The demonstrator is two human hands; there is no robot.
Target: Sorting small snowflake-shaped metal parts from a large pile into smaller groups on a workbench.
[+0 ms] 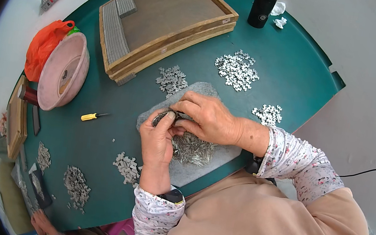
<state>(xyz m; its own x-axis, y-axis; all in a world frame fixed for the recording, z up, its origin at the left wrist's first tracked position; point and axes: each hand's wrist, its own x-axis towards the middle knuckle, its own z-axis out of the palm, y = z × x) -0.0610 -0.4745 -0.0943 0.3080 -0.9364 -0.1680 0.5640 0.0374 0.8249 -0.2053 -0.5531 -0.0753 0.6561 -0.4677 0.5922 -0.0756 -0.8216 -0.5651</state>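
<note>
Both hands meet above a grey felt mat (179,177). Under the fingers of my left hand (157,144), which is closed, lies a dark, shiny metallic piece (160,118), pressed by the thumb. Its exact kind is not clear. My right hand (212,118) comes in from the right, its fingers bent and pinched together at the same piece; whatever sits between its fingertips is hidden. Just below the hands, a heap of thin silvery metal pins (193,151) rests on the mat, partly covered by them.
Small metal part piles (237,70) dot the green table (116,107). Beyond stand a wooden tray (174,49) with grey strips and a black bottle (264,5). At left are a pink basin (76,82) and a yellow-handled screwdriver (89,116). Another person's hand (43,223) shows lower left.
</note>
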